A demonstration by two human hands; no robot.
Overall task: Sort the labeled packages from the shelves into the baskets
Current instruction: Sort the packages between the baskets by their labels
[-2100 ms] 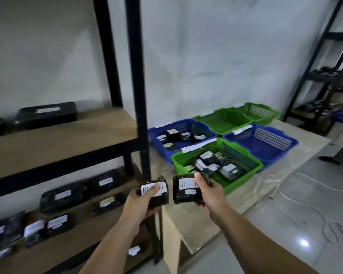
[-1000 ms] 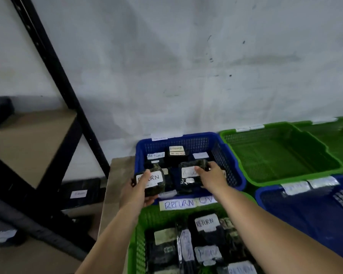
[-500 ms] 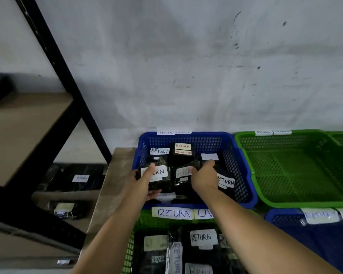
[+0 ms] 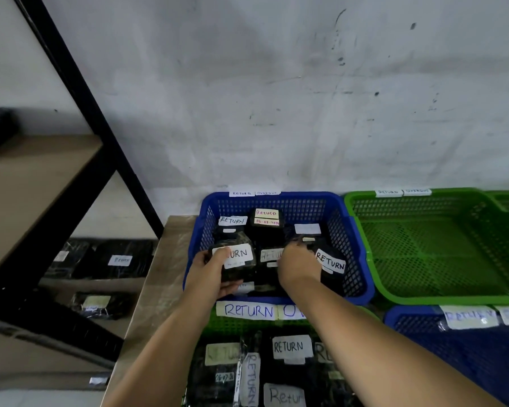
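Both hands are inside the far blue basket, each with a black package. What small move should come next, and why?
Probably let go of both. The left hand grips its package and the right hand holds the other package, both already low inside the blue basket, level with the RETURN-labeled packages lying there.

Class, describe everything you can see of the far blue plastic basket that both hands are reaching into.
The far blue plastic basket is rectangular with mesh walls and a solid rounded rim. It sits on the wooden table by the wall, beside an empty green basket. White paper tags sit on its far rim. Inside lie several black wrapped packages labelled RETURN. The left hand grips one package at its near left; the right hand rests on another inside.
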